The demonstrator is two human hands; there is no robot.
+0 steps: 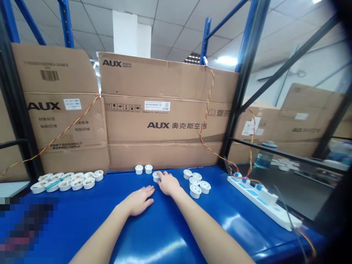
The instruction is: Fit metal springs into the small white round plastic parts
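Currently both hands rest on the blue table, near its far edge. The right hand lies palm down with its fingertips touching a single small white cap; the fingers are spread over it, not closed around it, so the grip is loose and apart. The left hand lies flat and empty just beside the right, fingers together, apparently steadying the body.

Parts are sorted into separate groups, which keeps each within reach:
- a pair of caps stands just behind the touched cap;
- a cluster of five caps sits to the right, the caps touching one another;
- a double row of filled cups lines the left side.

A white power strip lies at the right edge, clear of the parts, its twisted cable running up across the cardboard boxes.
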